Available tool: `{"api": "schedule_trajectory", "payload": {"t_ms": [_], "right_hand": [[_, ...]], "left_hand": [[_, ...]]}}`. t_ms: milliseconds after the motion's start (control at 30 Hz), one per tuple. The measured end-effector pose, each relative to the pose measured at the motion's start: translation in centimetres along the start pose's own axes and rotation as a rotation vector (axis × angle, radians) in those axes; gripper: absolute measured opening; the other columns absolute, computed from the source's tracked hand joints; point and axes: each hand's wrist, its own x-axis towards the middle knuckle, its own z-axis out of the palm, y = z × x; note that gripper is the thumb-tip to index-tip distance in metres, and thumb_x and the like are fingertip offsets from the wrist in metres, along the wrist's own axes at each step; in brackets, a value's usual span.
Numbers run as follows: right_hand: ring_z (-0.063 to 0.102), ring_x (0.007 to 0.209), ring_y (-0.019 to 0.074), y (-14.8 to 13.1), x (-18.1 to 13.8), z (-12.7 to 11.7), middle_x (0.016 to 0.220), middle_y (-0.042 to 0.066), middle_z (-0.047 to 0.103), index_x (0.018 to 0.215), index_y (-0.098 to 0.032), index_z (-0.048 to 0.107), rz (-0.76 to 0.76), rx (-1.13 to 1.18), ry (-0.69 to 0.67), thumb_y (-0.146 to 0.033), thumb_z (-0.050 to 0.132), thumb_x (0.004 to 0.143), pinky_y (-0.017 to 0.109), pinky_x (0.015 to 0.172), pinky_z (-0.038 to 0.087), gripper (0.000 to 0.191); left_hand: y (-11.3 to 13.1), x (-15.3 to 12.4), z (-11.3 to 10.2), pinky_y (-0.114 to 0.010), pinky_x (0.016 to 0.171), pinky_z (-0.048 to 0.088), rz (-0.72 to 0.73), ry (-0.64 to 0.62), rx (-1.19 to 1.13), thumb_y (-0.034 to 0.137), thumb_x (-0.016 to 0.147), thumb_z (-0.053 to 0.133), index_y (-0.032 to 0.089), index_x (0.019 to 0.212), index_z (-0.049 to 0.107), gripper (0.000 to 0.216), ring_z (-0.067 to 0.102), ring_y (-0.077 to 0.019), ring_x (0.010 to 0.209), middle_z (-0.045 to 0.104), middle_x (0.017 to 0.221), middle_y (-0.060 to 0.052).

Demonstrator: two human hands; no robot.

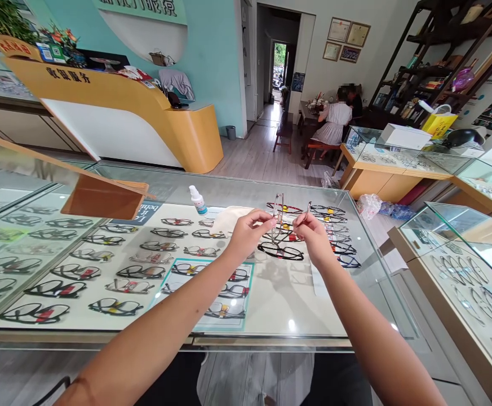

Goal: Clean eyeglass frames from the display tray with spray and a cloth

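Observation:
Above the glass counter, my left hand (252, 230) pinches a pair of thin-framed eyeglasses (278, 217) between thumb and fingers, with the temples pointing up. Just to the right, my right hand (314, 235) is closed on a slim rod-like tool (307, 210) that sticks up from the fingertips; its exact kind is too small to tell. A pale cloth (230, 219) lies on the counter behind my left hand. Further left stands a small white spray bottle (198, 201) with a blue label. Dark-framed glasses (282, 251) show below my hands.
Rows of spectacle frames (100, 255) fill the glass display counter (279, 324). A brown tilted mirror stand (104, 197) is at the left. Another glass case (461, 270) stands at the right. Two people sit at a table in the background.

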Motion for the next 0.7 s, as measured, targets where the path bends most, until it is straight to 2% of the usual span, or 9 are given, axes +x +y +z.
{"api": "schedule_trajectory", "payload": {"t_ms": [200,367,433,500,567,633,667,700], "right_hand": [[0.043,0.064,0.0104,0.4,0.5,-0.4,0.083,-0.001,0.066,0.075,-0.022,0.063,0.090,0.051,0.122,-0.023,0.080,0.063,0.028,0.061,0.032,0.020],[0.042,0.059,0.0087,0.2,0.5,-0.4,0.082,-0.001,0.067,0.078,-0.021,0.064,0.128,0.048,0.143,-0.029,0.081,0.063,0.027,0.056,0.030,0.024],[0.036,0.054,0.0082,-0.1,0.3,-0.3,0.074,-0.002,0.063,0.075,-0.022,0.060,0.222,0.005,0.105,-0.035,0.080,0.067,0.027,0.052,0.022,0.025],[0.028,0.050,0.0077,-0.5,-0.1,-0.2,0.062,-0.004,0.055,0.067,-0.023,0.052,0.325,-0.049,0.006,-0.043,0.078,0.072,0.028,0.051,0.014,0.033],[0.027,0.050,0.0084,-1.0,-0.6,0.1,0.056,-0.006,0.046,0.065,-0.023,0.052,0.309,-0.080,-0.109,-0.044,0.076,0.077,0.029,0.052,0.013,0.034],[0.032,0.054,0.0102,-1.3,-1.2,0.6,0.058,-0.007,0.043,0.083,-0.021,0.069,0.186,-0.080,-0.206,-0.038,0.074,0.081,0.028,0.054,0.019,0.018],[0.035,0.056,0.0111,-1.4,-1.4,0.9,0.061,-0.007,0.045,0.100,-0.022,0.075,0.124,-0.073,-0.246,-0.035,0.073,0.082,0.028,0.055,0.022,0.023],[0.037,0.059,0.0118,-1.4,-1.7,1.1,0.065,-0.007,0.047,0.119,-0.023,0.076,0.078,-0.068,-0.285,-0.033,0.072,0.084,0.029,0.057,0.025,0.036]], "left_hand": [[-0.2,1.3,-1.2,-0.029,0.083,0.055,-0.154,0.147,-0.219,0.059,0.064,0.098,0.022,0.088,0.078,0.048,0.069,-0.0177,0.095,0.079,0.106,-0.005],[-0.1,1.5,-1.6,-0.031,0.088,0.057,-0.144,0.166,-0.246,0.061,0.066,0.097,0.022,0.088,0.075,0.049,0.072,-0.0190,0.102,0.081,0.110,-0.007],[-0.1,1.5,-1.6,-0.033,0.093,0.057,-0.104,0.170,-0.224,0.060,0.069,0.096,0.022,0.090,0.075,0.048,0.072,-0.0205,0.106,0.081,0.110,-0.007],[-0.1,1.5,-1.6,-0.035,0.100,0.056,-0.051,0.181,-0.191,0.058,0.072,0.095,0.023,0.091,0.075,0.045,0.072,-0.0215,0.111,0.080,0.109,-0.006],[-0.2,1.4,-1.6,-0.037,0.102,0.055,0.006,0.186,-0.136,0.055,0.075,0.093,0.023,0.091,0.075,0.041,0.073,-0.0221,0.111,0.080,0.110,-0.006],[-0.3,1.1,-1.5,-0.038,0.100,0.056,0.071,0.165,-0.038,0.053,0.081,0.089,0.023,0.092,0.076,0.034,0.073,-0.0226,0.109,0.080,0.111,-0.007],[-0.3,0.9,-1.4,-0.038,0.098,0.056,0.110,0.152,0.022,0.051,0.084,0.086,0.023,0.092,0.077,0.031,0.073,-0.0230,0.109,0.079,0.112,-0.007],[-0.2,0.7,-1.2,-0.038,0.096,0.055,0.152,0.139,0.082,0.049,0.087,0.084,0.023,0.093,0.078,0.028,0.073,-0.0232,0.109,0.079,0.112,-0.007]]}}
